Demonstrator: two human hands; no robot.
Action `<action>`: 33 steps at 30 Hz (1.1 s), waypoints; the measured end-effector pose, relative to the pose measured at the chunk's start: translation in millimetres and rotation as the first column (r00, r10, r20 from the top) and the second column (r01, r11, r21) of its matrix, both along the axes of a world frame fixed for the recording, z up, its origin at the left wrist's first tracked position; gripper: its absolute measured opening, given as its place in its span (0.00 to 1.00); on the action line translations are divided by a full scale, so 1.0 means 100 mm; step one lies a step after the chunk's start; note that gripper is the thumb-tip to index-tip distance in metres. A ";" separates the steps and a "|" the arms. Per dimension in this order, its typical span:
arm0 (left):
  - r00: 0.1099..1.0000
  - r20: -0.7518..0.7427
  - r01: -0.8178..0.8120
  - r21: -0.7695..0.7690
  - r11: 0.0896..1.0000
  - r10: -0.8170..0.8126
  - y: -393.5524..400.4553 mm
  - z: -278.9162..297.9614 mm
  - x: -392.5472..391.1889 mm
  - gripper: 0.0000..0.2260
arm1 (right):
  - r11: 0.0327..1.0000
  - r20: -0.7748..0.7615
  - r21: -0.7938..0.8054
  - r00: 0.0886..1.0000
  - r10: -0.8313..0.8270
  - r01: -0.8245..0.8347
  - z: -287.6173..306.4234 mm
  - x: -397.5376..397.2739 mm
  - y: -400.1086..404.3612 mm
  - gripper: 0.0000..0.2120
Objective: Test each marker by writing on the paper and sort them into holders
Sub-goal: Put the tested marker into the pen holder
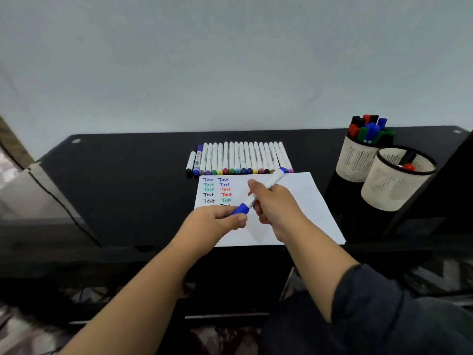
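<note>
A blue-capped white marker (272, 181) is held slanted over the white paper (307, 201). My right hand (275, 202) grips its white barrel, while my left hand (217, 221) pinches the blue cap (240, 209) at its lower end. The paper carries two columns of the word "Test" in blue, green, black and red. A row of several white markers (240, 158) lies behind the paper. At the right stand two white mesh holders: the far holder (354, 160) is packed with several markers, the near holder (391, 185) shows a red-capped and a black one.
The black table (122, 180) runs left of the paper, with its front edge just below the sheet. A pale wall rises behind. A black cable (58, 198) hangs off the table's left side. Patterned floor shows below.
</note>
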State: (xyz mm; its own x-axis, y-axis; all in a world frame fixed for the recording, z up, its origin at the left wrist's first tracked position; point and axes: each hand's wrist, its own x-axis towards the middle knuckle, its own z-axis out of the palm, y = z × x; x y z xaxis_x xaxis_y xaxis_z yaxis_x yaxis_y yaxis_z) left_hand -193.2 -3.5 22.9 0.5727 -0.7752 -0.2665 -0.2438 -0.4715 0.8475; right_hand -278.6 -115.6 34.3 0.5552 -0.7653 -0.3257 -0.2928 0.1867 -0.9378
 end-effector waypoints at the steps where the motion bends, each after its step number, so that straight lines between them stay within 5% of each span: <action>1: 0.998 -0.062 0.002 -0.036 0.999 -0.004 0.08 -0.01 0.03 0.06 | 1.000 0.016 0.003 1.000 0.013 -0.013 -0.01 0.03 0.05 0.11; 6: 0.978 -0.206 -0.064 -0.104 0.993 0.041 0.28 -0.11 0.11 0.04 | 0.999 0.079 0.041 0.997 0.012 -0.016 -0.15 0.19 0.24 0.12; 13: 0.988 -0.114 -0.125 -0.163 0.979 0.107 0.31 -0.30 0.13 0.05 | 0.998 0.106 -0.059 0.994 -0.006 0.013 -0.26 0.30 0.41 0.10; 19: 0.983 -0.176 -0.077 -0.154 0.985 0.049 0.32 -0.25 0.13 0.02 | 0.995 0.068 -0.097 0.997 -0.031 0.037 -0.31 0.30 0.40 0.06; 33: 0.981 0.141 -0.121 -0.091 0.988 0.133 0.27 -0.25 0.02 0.04 | 0.984 0.066 -0.058 0.984 -0.164 0.168 -0.30 0.34 0.41 0.10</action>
State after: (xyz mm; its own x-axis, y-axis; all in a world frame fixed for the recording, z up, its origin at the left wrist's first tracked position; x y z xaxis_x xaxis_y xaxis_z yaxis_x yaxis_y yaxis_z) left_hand -191.3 23.9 -1.6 0.6958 -0.7096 -0.1116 -0.3103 -0.4370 0.8443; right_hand -244.1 -74.6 4.0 0.4364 -0.8663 -0.2432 -0.2045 0.1678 -0.9644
